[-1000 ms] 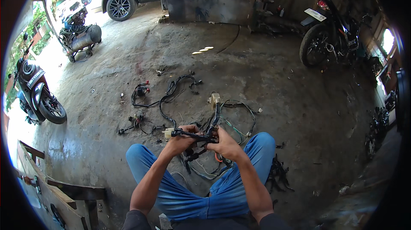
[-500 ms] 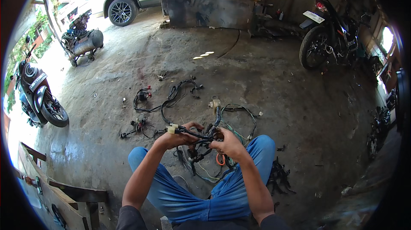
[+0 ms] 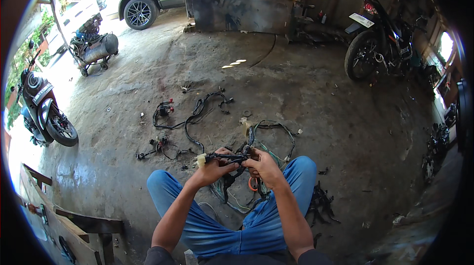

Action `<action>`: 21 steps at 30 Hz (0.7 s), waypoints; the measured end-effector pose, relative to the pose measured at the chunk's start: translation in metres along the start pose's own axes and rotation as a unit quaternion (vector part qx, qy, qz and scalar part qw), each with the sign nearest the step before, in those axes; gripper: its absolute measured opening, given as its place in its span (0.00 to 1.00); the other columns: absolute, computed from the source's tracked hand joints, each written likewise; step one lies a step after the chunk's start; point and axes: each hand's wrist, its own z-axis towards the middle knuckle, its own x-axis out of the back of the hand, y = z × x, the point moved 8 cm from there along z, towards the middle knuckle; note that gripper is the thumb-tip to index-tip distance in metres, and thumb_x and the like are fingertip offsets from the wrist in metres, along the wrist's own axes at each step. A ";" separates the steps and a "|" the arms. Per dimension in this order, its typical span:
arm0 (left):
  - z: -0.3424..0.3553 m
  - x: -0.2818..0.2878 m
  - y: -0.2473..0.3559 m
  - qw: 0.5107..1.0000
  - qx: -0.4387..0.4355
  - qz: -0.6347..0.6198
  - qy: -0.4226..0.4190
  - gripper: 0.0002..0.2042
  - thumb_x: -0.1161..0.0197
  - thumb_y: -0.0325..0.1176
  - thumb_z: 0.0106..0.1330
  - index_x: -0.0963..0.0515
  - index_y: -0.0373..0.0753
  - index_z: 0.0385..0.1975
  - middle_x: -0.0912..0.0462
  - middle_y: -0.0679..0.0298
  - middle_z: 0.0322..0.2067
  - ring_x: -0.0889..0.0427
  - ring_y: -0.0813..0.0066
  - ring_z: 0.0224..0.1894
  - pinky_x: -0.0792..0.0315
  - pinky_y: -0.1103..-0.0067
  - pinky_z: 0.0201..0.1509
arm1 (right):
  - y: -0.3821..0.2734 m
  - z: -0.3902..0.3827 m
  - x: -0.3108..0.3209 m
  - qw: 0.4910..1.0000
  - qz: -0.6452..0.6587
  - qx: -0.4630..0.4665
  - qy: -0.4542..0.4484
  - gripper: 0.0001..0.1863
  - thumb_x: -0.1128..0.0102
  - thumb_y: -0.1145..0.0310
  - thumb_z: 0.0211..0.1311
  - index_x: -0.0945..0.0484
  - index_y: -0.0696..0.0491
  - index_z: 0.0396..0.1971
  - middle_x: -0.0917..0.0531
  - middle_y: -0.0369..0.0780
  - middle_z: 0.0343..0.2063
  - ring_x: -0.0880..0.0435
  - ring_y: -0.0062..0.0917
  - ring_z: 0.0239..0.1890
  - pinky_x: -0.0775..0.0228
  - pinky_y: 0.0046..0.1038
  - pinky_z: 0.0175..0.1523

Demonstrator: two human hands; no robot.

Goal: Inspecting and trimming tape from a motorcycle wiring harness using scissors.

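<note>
A dark wiring harness (image 3: 231,158) is stretched between my two hands, above my bent knees. My left hand (image 3: 213,170) is closed around its left part, thumb along the wires, with a cream connector (image 3: 201,160) sticking out beside the fingers. My right hand (image 3: 265,168) grips the bundle where several branches meet, fingertips partly hidden by wires. From there a taped branch rises to a yellowish connector (image 3: 245,126). Green and black wires (image 3: 291,139) loop out to the right. Below my hands more wires hang, along with an orange loop (image 3: 253,184).
On the concrete floor ahead lie a long black harness (image 3: 197,109) and a smaller wire cluster (image 3: 162,144). Black cable pieces (image 3: 323,203) lie by my right knee. Motorcycles stand left (image 3: 49,107) and right (image 3: 380,43); a compressor (image 3: 96,48) and wooden bench (image 3: 64,225) are left.
My left hand has shifted slightly down and its thumb now lies over the wires. The cream connector beside it has turned and dropped a little. The yellowish connector has tipped and moved slightly lower left.
</note>
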 end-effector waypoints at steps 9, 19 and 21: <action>0.001 -0.015 -0.012 0.984 -0.010 0.002 -0.175 0.22 0.38 0.45 0.74 0.28 0.36 0.60 0.25 0.71 0.40 0.30 0.83 0.45 0.32 0.78 0.52 | -0.003 -0.003 -0.003 0.999 -0.014 0.026 -0.017 0.08 0.40 0.80 0.60 0.24 0.56 0.38 0.27 0.30 0.24 0.35 0.09 0.18 0.48 0.18 0.21; -0.008 -0.012 -0.011 0.963 0.033 -0.021 -0.266 0.33 0.36 0.41 0.72 0.40 0.34 0.72 0.25 0.63 0.60 0.30 0.75 0.60 0.37 0.75 0.68 | 0.009 -0.001 0.003 0.996 0.070 -0.044 -0.028 0.03 0.47 0.77 0.58 0.29 0.53 0.31 0.35 0.27 0.20 0.45 0.08 0.15 0.55 0.18 0.20; -0.011 -0.006 -0.010 0.958 0.032 -0.007 -0.286 0.34 0.37 0.45 0.72 0.40 0.34 0.72 0.26 0.62 0.62 0.31 0.76 0.62 0.37 0.76 0.68 | 0.009 -0.004 0.001 0.994 0.092 -0.051 -0.043 0.02 0.48 0.76 0.59 0.30 0.52 0.31 0.36 0.27 0.20 0.45 0.08 0.15 0.56 0.19 0.20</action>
